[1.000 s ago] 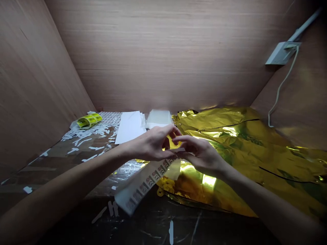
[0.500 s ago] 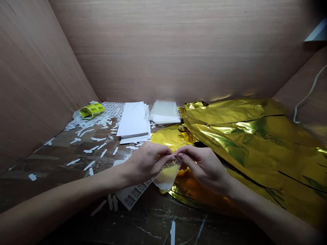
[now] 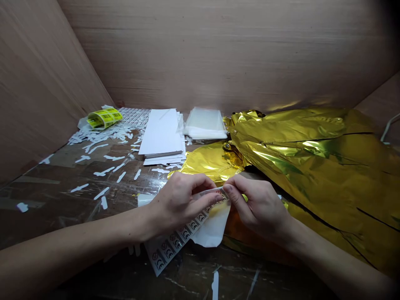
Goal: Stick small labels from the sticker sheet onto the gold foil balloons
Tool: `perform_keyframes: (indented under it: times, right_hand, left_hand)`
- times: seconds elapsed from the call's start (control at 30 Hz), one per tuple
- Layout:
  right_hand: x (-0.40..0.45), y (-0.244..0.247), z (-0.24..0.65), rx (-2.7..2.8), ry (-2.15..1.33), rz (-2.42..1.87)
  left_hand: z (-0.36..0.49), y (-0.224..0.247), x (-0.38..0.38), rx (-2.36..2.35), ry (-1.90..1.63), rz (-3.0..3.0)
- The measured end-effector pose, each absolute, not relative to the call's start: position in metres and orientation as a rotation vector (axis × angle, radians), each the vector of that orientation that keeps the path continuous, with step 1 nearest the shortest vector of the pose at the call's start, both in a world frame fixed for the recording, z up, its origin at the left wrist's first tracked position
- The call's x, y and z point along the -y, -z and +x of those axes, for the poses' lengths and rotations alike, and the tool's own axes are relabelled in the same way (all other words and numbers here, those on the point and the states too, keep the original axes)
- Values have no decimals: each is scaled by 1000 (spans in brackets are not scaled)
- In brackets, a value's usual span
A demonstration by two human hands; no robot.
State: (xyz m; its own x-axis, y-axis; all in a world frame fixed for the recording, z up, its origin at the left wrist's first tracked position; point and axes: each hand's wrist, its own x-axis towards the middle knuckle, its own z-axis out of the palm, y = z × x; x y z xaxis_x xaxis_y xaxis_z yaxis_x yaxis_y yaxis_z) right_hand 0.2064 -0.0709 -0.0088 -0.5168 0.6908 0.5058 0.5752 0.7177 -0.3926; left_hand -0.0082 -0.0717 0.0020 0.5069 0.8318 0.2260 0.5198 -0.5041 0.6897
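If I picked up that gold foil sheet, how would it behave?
The gold foil sheet looks light and floppy, since it slumps in loose folds. Its glossy surface might slide easily, and its sharp creases suggest it would crumple rather than hold shape.

Big crinkly gold foil [image 3: 312,166] on right, heaped up. Stack of white paper [image 3: 161,133] at far middle. See-through plastic sheets [image 3: 204,125] piled just beside it. Yellow sticker roll [image 3: 104,118] far left, near grid sheet of tiny stickers [image 3: 131,116]. White paper scraps [image 3: 101,193] all over shiny brown table [image 3: 62,171]. Wood walls [image 3: 218,54] behind and left.
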Motion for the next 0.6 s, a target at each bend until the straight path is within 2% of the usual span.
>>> perform_keyframes:
  times: [0.13, 0.37, 0.6]
  right_hand:
    - [72, 9, 208, 2281, -247, -971]
    - [73, 9, 213, 2235, -613, -976]
    - [72, 11, 209, 2228, -544, -1033]
  left_hand:
    - [-10, -1, 73, -1084, -734, 2157]
    - [-9, 1, 73, -1030, -728, 2137]
    - [-9, -1, 73, -1055, -693, 2149]
